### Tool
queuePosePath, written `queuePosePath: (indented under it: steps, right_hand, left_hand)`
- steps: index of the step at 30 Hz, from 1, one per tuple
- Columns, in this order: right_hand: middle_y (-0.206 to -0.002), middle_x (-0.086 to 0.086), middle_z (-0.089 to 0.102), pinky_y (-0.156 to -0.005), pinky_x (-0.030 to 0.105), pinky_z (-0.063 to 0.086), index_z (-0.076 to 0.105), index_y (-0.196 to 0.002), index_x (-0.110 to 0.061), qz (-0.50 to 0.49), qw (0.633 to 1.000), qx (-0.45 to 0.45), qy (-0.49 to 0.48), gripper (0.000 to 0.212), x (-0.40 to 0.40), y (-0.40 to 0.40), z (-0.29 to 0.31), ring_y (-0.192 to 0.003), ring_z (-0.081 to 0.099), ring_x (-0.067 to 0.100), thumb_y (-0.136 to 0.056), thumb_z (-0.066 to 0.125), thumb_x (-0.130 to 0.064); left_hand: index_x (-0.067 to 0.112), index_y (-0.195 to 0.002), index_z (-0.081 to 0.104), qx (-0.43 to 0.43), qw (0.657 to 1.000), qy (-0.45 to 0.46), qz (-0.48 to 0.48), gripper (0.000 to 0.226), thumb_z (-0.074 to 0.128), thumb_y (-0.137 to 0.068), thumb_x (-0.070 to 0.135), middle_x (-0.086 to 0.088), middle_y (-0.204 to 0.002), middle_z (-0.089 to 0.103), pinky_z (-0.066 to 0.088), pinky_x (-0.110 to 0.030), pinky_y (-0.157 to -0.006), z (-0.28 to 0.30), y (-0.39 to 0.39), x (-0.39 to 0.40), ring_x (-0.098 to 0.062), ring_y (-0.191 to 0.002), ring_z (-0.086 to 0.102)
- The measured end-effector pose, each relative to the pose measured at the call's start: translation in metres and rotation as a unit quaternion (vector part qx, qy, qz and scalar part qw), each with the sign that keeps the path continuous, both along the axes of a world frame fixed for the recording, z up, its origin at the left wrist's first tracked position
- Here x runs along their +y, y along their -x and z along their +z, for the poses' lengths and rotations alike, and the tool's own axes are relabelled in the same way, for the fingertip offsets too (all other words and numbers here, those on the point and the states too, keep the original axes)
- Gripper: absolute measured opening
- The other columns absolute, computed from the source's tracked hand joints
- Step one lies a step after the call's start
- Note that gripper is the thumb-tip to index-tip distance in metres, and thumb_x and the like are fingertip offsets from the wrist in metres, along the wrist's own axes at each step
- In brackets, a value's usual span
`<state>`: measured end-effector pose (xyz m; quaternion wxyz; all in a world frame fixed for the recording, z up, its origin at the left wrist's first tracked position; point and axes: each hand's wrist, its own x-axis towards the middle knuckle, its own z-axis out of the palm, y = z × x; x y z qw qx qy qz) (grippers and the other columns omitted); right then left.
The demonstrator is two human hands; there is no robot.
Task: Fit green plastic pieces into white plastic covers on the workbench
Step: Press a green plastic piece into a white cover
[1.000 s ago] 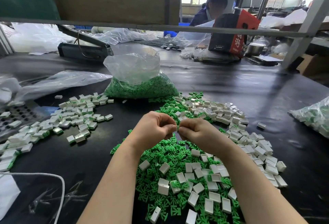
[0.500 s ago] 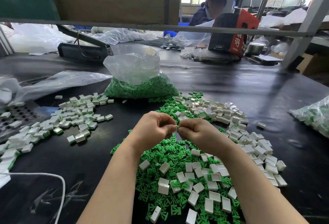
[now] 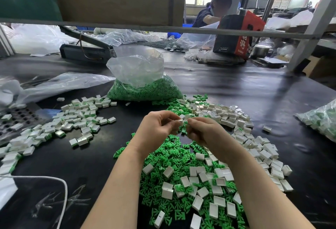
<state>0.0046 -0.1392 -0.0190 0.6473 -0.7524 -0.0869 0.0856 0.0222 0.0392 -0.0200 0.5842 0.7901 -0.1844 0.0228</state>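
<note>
Desk [image 3: 236, 90]: carries a loose pile of green pieces [image 3: 169, 154] and white covers [image 3: 236, 119]. Left hand [image 3: 156, 130] and right hand [image 3: 203, 132] meet above the pile, each grip pinched narrow on one white cover [image 3: 182, 121]. Its long axis appears to run left to right; open face hidden. Judgement: square the insert, then press evenly.

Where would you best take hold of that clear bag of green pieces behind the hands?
Probably by the crumpled empty top of the clear bag, coming from above. The green pieces sit heavy in the bottom, and the slack plastic stands up loose, easy for a hand to gather. Gripping the bulging lower part looks harder.
</note>
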Motion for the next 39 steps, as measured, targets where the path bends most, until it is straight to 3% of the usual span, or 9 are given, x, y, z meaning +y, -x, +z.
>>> queuePosePath:
  steps: [4, 9, 18, 22, 29, 34, 39]
  right_hand:
    - [-0.058, -0.005, 0.047, -0.048, 0.016, 0.031, 0.058, -0.077, -0.014, -0.021, 0.999, -0.011, -0.028, 0.021, -0.0046, -0.0029, 0.0002, -0.052, 0.037, 0.009, -0.097, 0.054, -0.017]
    - [-0.069, 0.009, 0.050, -0.059, 0.026, 0.035, 0.061, -0.086, 0.001, -0.028, 0.996, -0.080, 0.040, 0.018, -0.0013, -0.0033, 0.0003, -0.061, 0.042, 0.017, -0.097, 0.055, -0.012]
    - [-0.069, 0.018, 0.054, -0.062, 0.038, 0.036, 0.063, -0.084, -0.002, -0.046, 0.981, -0.137, 0.130, 0.017, 0.0021, -0.0034, 0.0009, -0.063, 0.044, 0.021, -0.096, 0.055, -0.011]
    - [-0.061, 0.000, 0.050, -0.058, 0.033, 0.034, 0.060, -0.076, -0.012, -0.014, 0.969, -0.168, 0.181, 0.019, -0.0005, -0.0009, 0.0043, -0.057, 0.042, 0.013, -0.095, 0.058, -0.015]
    - [-0.064, -0.006, 0.049, -0.063, 0.033, 0.036, 0.058, -0.075, -0.020, 0.029, 0.966, -0.154, 0.205, 0.022, -0.0029, 0.0027, 0.0079, -0.062, 0.043, 0.011, -0.096, 0.057, -0.015]
    - [-0.062, -0.012, 0.048, -0.063, 0.031, 0.036, 0.060, -0.076, -0.018, 0.032, 0.969, -0.144, 0.198, 0.021, -0.0041, 0.0011, 0.0056, -0.060, 0.042, 0.006, -0.097, 0.056, -0.015]
    - [-0.061, -0.001, 0.050, -0.058, 0.033, 0.034, 0.061, -0.073, -0.015, 0.040, 0.973, -0.117, 0.195, 0.028, -0.0016, -0.0011, -0.0010, -0.057, 0.043, 0.014, -0.100, 0.052, -0.020]
  left_hand:
    - [0.017, -0.086, 0.074, 0.046, 0.998, 0.047, 0.003, 0.010, 0.068, -0.089, 0.010, -0.005, -0.073, 0.073, 0.057, -0.022, -0.069, 0.0028, 0.0026, -0.0012, -0.011, -0.066, 0.065]
    - [0.008, -0.089, 0.075, 0.073, 0.994, 0.080, 0.003, 0.007, 0.068, -0.088, 0.008, -0.005, -0.068, 0.071, 0.055, -0.022, -0.064, 0.0056, 0.0042, -0.0039, -0.012, -0.063, 0.063]
    - [0.008, -0.084, 0.075, 0.092, 0.992, 0.089, 0.001, 0.006, 0.070, -0.087, 0.010, -0.005, -0.066, 0.071, 0.053, -0.021, -0.060, 0.0031, 0.0032, -0.0011, -0.011, -0.059, 0.064]
    - [0.010, -0.082, 0.075, 0.093, 0.991, 0.092, -0.007, 0.007, 0.070, -0.087, 0.010, -0.004, -0.066, 0.071, 0.054, -0.021, -0.060, 0.0027, 0.0024, -0.0005, -0.010, -0.059, 0.063]
    - [0.006, -0.091, 0.066, 0.096, 0.994, 0.003, -0.051, 0.012, 0.059, -0.096, 0.014, 0.001, -0.068, 0.063, 0.046, -0.018, -0.060, 0.0005, 0.0017, 0.0028, -0.007, -0.059, 0.054]
    - [0.010, -0.083, 0.058, 0.100, 0.990, -0.054, -0.089, 0.023, 0.047, -0.102, 0.017, 0.000, -0.066, 0.052, 0.036, -0.018, -0.055, 0.0006, 0.0045, 0.0009, -0.006, -0.055, 0.045]
    - [0.013, -0.081, 0.058, 0.084, 0.989, -0.072, -0.097, 0.023, 0.049, -0.101, 0.018, -0.003, -0.068, 0.050, 0.035, -0.022, -0.057, 0.0020, 0.0064, -0.0004, -0.011, -0.060, 0.042]
